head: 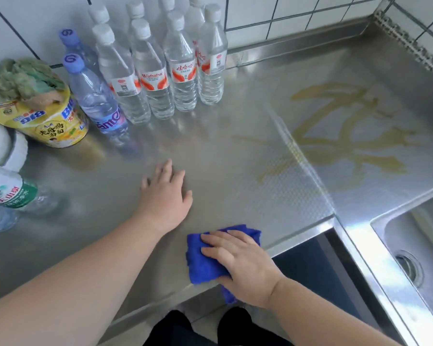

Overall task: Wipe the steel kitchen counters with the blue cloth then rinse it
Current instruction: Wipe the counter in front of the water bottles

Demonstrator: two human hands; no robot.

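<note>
Bottles (160,71) of water crowd the back left of the steel surface (223,151), beside a yellow tub (48,121) stuffed with rags; yellowish smears (348,136) mark the bare stretch to the right; a sink (415,250) lies beyond the front corner; left hand (164,196) rests flat, fingers released; right hand (243,263) presses the blue cloth (205,260) at the front edge, fingers straight.

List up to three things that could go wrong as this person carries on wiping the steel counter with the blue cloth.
1. The yellowish streaks lie far from the blue cloth under the right hand; they may smear rather than lift.
2. The water bottles stand packed together; a wide sweep could topple them.
3. The left hand presses flat on the counter and might slip if the steel is wet.
</note>
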